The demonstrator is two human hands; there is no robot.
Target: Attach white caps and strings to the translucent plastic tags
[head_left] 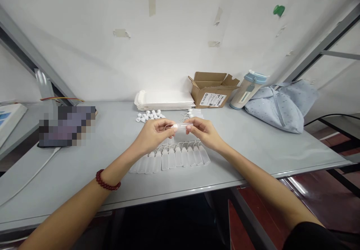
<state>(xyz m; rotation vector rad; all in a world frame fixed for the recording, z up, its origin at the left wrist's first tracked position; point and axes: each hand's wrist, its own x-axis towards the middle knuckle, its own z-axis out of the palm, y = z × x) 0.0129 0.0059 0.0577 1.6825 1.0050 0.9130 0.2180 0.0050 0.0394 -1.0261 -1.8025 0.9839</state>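
Over the middle of the table, both my hands hold one small clear plastic bottle (183, 125) lying sideways. My left hand (153, 133) pinches its white cap end, where a thin loop shows. My right hand (206, 131) grips the clear body between thumb and fingers. Below my hands, several translucent flat bottles (172, 158) lie side by side in a row, with thin curved strips at their tops. Behind my left hand sits a loose group of white caps (149, 115). More small clear and white pieces (195, 112) lie behind my right hand, partly hidden by it.
Against the wall lie a stack of white trays or sleeves (165, 100) and an open cardboard box (213, 90). To the right are a blue-topped drink bottle (247, 92) and a light blue cloth bag (277, 107). A blurred-out device (67, 126) with a white cable (36, 176) lies left.
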